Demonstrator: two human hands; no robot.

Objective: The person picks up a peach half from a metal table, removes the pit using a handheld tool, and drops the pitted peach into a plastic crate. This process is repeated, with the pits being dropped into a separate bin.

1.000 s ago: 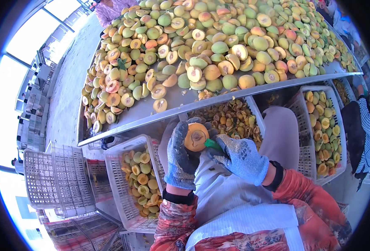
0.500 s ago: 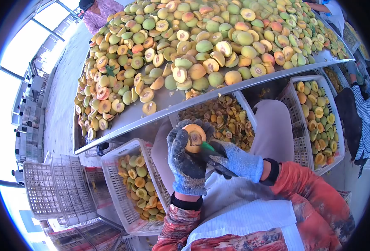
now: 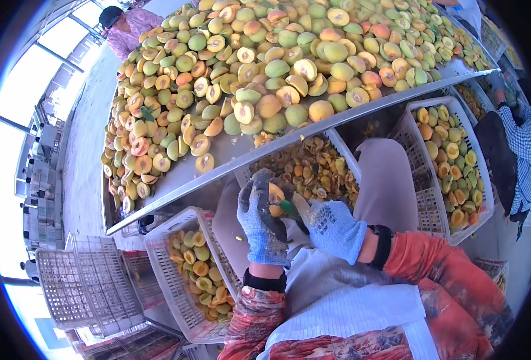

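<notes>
- The left hand, in a blue knitted glove with dark, soiled fingers, was closed around an orange-yellow fruit piece, just in front of the counter's near edge.
- Little of that piece showed past the fingers; its visible side was turned toward the right hand, and I could not tell which way the cut face pointed.
- The right hand, in a matching glove, was pinching a slim tool with a green section.
- The tool's long axis ran slantwise, its fruit end nearer the counter than the end in the grip; the green section met the piece, though how deep was hidden.
- On the metal-edged counter lay a broad heap of green, yellow and reddish fruit, many halved.
- Below the counter's near edge, between the knees, sat a pale plastic crate of brownish-orange pieces.
- Two white perforated crates of halves flanked it, nearer the wearer than the counter.
- At the counter's far left corner was a person in a pink top.
</notes>
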